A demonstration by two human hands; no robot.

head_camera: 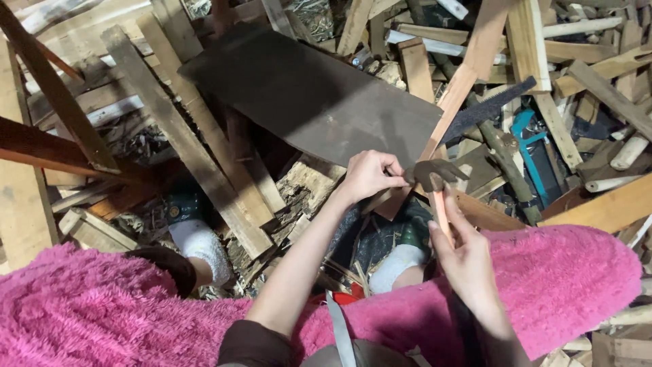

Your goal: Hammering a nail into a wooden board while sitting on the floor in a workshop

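My right fingers [449, 216] grip the rusty claw hammer [437, 175] by its pale handle; left fingers [392, 171] pinch beside its head, below the dark flat board [305, 95], scrap wood [577, 75] crowding around.

Pink plush, brown wood, dark metal

A shaggy hot-pink fleece garment [564, 278] covers the lap; the claw hammer [438, 178] has a rusty brown-grey head and pale orange-pink handle; the flat dark grey-brown board [305, 95] lies over pale tan wood offcuts [584, 61]; a teal metal tool [530, 146] shows among them.
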